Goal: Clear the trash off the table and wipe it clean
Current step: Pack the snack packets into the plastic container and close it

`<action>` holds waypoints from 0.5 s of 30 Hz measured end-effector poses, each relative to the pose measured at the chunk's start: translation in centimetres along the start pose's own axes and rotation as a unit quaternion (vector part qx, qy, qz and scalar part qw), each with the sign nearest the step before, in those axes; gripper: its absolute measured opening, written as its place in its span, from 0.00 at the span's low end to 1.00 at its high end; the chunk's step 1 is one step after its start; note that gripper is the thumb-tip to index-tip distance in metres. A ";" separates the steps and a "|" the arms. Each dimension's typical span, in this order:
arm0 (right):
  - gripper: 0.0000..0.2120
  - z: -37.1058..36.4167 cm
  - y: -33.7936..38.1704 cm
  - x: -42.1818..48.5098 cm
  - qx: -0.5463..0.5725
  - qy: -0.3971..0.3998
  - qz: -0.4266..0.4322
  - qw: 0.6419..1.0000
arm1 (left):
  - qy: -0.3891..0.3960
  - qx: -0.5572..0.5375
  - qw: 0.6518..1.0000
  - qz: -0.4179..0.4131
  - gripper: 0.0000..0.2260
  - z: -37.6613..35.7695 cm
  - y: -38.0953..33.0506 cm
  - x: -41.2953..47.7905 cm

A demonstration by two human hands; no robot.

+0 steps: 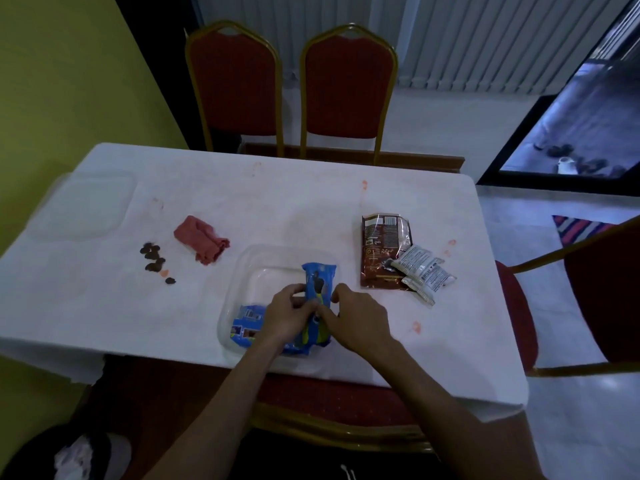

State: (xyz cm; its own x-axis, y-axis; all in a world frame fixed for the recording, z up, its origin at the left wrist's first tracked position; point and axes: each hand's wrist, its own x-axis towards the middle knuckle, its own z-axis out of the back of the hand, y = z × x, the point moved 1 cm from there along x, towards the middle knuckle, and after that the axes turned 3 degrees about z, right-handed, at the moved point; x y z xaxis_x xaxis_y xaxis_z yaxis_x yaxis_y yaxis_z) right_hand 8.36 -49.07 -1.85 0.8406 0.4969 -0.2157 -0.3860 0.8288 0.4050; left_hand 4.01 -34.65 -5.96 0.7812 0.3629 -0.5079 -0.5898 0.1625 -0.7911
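Blue wrapper (319,276) — over clear container (240,271)

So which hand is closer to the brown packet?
The right. The right hand lies nearer the viewer than the brown packet and a little left of it; the left hand is farther left, across the blue wrapper that both hold.

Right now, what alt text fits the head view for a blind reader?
The left hand and right hand hold a blue snack wrapper over a clear container on a white stained table. A red cloth and dark seeds lie left; a brown packet and white sachets right.
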 end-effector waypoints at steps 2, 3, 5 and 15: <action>0.17 -0.6 -0.7 -0.1 0.010 0.001 0.003 1.000 | -0.042 0.143 0.988 -0.033 0.14 -0.6 1.1 0.4; 0.15 -1.0 -1.1 -0.1 0.017 0.001 0.005 1.000 | -0.067 0.212 0.973 -0.054 0.13 -0.9 1.6 0.5; 0.13 -1.5 -1.6 0.1 0.033 0.000 0.010 0.999 | -0.100 0.282 0.951 -0.076 0.12 -1.3 1.9 0.4; 0.04 -1.4 -2.9 1.9 0.087 0.005 -0.005 0.996 | -0.102 0.371 0.919 -0.081 0.19 -1.4 1.7 1.1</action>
State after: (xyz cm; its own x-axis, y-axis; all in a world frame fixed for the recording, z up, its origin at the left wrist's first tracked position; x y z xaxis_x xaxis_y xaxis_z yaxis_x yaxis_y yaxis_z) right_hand 10.57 -50.17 -4.67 0.8399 0.4925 -0.2282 -0.3063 0.7771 0.5499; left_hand 4.12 -35.25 -8.34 0.8614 0.4302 -0.2699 -0.5048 0.7839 -0.3616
